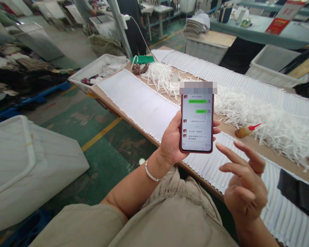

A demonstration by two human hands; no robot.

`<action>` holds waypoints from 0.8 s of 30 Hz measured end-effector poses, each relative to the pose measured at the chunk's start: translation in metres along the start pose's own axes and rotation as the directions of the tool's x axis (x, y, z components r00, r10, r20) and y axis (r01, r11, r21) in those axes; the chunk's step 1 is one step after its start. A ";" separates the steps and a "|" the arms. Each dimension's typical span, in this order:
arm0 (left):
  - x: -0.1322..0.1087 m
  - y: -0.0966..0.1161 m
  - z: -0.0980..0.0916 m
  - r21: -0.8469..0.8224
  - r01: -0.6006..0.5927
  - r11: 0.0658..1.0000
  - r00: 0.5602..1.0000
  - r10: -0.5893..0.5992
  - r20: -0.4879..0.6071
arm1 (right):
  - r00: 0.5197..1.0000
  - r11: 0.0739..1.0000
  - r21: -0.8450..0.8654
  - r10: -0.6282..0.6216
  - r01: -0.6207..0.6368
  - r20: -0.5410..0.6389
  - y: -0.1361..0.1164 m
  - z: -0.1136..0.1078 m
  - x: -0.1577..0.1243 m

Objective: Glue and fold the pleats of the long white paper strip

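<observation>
A smartphone (196, 123) in a reddish case stands tilted up towards me, a chat with green and white message bubbles on its lit screen. My left hand (171, 140) is wrapped around it from behind, fingertips showing at its right edge. To the right of the phone hovers my right hand (245, 181), fingers apart and partly bent, holding nothing and not touching the screen. Beneath both hands lie rows of overlapping white fabric pieces (208, 168) along the table's near side. A black folded item (300, 193) rests on them at the right.
White strips (247, 109) are heaped down the middle of the brown table (228, 125), with a glue bottle (247, 130) with a red tip beside them. A white bin (33, 164) stands at the left on the green floor. A person in dark clothes (131, 24) stands beyond the table.
</observation>
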State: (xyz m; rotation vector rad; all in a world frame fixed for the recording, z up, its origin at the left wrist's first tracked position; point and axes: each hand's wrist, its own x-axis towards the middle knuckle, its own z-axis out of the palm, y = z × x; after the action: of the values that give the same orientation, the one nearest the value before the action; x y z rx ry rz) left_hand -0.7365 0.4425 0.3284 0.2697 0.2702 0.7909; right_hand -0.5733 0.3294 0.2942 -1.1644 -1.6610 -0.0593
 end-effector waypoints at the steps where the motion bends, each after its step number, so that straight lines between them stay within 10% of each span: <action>1: 0.000 0.001 0.000 0.003 0.000 1.000 1.000 0.000 -0.001 | 1.000 1.000 0.003 -0.001 0.001 -0.015 0.000 0.002 0.000; 24: 0.004 0.006 0.000 0.004 0.012 1.000 0.999 -0.012 0.030 | 0.998 0.999 0.029 0.030 -0.032 0.052 -0.013 0.001 -0.009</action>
State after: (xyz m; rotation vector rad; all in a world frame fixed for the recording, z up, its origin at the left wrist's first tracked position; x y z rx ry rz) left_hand -0.7377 0.4498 0.3301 0.2832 0.2446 0.7741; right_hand -0.5832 0.3177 0.2931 -1.1779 -1.6835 0.0152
